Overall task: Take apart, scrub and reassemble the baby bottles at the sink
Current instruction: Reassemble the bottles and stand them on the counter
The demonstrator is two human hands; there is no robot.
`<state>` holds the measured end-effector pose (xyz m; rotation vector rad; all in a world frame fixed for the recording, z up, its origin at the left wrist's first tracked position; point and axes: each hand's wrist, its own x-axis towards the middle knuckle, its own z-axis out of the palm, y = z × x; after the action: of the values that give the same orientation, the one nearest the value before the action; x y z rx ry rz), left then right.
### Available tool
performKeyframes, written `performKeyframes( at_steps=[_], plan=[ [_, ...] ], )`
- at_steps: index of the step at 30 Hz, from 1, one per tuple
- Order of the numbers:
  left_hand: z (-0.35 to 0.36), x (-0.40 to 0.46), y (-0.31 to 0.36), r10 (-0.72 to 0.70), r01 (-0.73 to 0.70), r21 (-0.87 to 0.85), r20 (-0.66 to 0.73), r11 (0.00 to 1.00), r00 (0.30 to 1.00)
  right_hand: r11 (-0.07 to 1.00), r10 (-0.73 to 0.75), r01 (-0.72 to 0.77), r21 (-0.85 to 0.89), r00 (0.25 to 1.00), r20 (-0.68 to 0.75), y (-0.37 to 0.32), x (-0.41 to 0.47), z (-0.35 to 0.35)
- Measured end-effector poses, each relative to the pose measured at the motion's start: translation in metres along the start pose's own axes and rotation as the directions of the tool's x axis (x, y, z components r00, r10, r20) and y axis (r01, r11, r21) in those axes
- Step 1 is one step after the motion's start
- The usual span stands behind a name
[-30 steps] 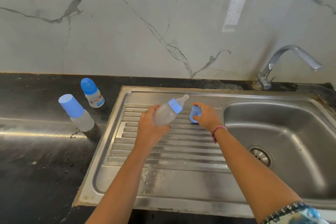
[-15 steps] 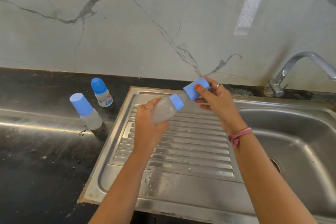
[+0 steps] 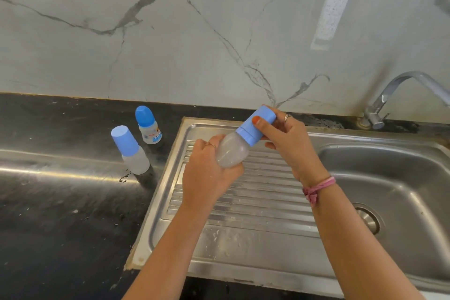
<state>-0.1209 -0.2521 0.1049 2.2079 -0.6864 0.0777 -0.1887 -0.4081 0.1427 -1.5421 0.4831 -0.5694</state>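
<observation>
Left hand (image 3: 207, 178) wrapped around frosted baby bottle (image 3: 231, 152), tilted above ribbed drainboard (image 3: 243, 202); right hand (image 3: 285, 139) pinching blue cap (image 3: 259, 122) seated on bottle's neck. Two capped bottles (image 3: 131, 151) upright on dark surface (image 3: 60, 214), left of sink.

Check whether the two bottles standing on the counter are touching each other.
Apart. The head view shows dark counter between the frosted bottle and the printed bottle behind it.
</observation>
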Motion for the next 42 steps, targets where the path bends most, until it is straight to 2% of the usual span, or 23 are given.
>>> performKeyframes(
  at_steps=[5, 10, 13, 15, 17, 19, 22, 24, 26, 29, 32, 33, 35, 37, 39, 41, 42],
  plan=[
    [-0.017, 0.002, -0.005, 0.006, -0.006, 0.026, -0.013, 1.000, 1.000, 0.999, 0.026, -0.027, 0.044, 0.999, 0.023, 0.005, -0.007, 0.018],
    [-0.025, -0.003, -0.008, 0.128, -0.112, 0.157, -0.099, 0.981, 0.987, 0.999, -0.003, 0.005, 0.032, 0.998, -0.066, 0.003, -0.013, 0.029],
    [-0.029, -0.002, -0.011, 0.130, -0.121, 0.115, -0.071, 0.986, 0.989, 0.999, 0.036, -0.035, 0.016, 0.995, -0.092, -0.003, -0.017, 0.035],
    [-0.032, -0.002, -0.013, 0.101, -0.099, 0.030, -0.050, 0.995, 0.994, 0.999, 0.049, -0.049, 0.019, 0.999, -0.021, -0.010, -0.017, 0.029],
    [-0.035, 0.000, -0.015, 0.071, -0.075, -0.087, -0.052, 0.993, 0.996, 0.998, 0.054, -0.057, 0.019, 0.989, 0.138, -0.014, -0.016, 0.014],
    [-0.037, 0.002, -0.014, 0.047, -0.053, -0.173, -0.041, 0.983, 0.998, 0.992, 0.030, -0.064, 0.111, 0.959, 0.283, -0.013, -0.013, 0.000],
    [-0.035, 0.002, -0.012, 0.073, -0.074, -0.179, -0.013, 0.981, 0.997, 0.961, -0.084, -0.018, 0.275, 0.931, 0.354, -0.009, -0.013, -0.003],
    [-0.032, 0.001, -0.012, 0.070, -0.071, -0.176, -0.012, 0.982, 0.998, 0.945, -0.111, -0.002, 0.326, 0.939, 0.327, -0.006, -0.014, 0.005],
    [-0.029, 0.001, -0.013, 0.063, -0.067, -0.160, -0.031, 0.985, 0.998, 0.933, -0.089, -0.004, 0.361, 0.967, 0.240, -0.006, -0.017, 0.015],
    [-0.025, 0.000, -0.011, 0.074, -0.083, -0.127, -0.075, 0.988, 0.994, 0.944, -0.011, 0.002, 0.330, 1.000, 0.025, -0.004, -0.024, 0.033],
    [-0.022, -0.003, -0.008, 0.087, -0.096, -0.123, -0.078, 0.988, 0.993, 0.961, 0.037, 0.007, 0.275, 0.987, -0.154, -0.002, -0.028, 0.048],
    [-0.022, -0.004, -0.007, 0.083, -0.092, -0.152, -0.062, 0.984, 0.995, 0.972, 0.032, 0.007, 0.236, 0.987, -0.157, -0.003, -0.028, 0.046],
    [-0.026, -0.002, -0.006, 0.052, -0.044, -0.249, 0.025, 0.967, 0.998, 0.977, 0.002, -0.002, 0.215, 1.000, -0.002, -0.007, -0.023, 0.032],
    [-0.032, 0.002, -0.005, 0.009, 0.063, -0.362, 0.193, 0.930, 0.981, 0.947, -0.015, -0.058, 0.315, 0.974, 0.226, -0.012, -0.018, 0.014],
    [-0.035, 0.005, -0.003, -0.005, 0.190, -0.439, 0.390, 0.878, 0.921, 0.933, -0.046, -0.086, 0.351, 0.936, 0.350, -0.014, -0.016, 0.003],
    [-0.034, 0.006, -0.003, 0.007, 0.271, -0.460, 0.516, 0.845, 0.857, 0.934, -0.076, -0.054, 0.353, 0.935, 0.345, -0.015, -0.016, 0.007],
    [-0.033, 0.007, -0.003, 0.009, 0.272, -0.461, 0.519, 0.845, 0.855, 0.932, -0.064, -0.049, 0.360, 0.953, 0.295, -0.014, -0.016, 0.012]
  ],
)
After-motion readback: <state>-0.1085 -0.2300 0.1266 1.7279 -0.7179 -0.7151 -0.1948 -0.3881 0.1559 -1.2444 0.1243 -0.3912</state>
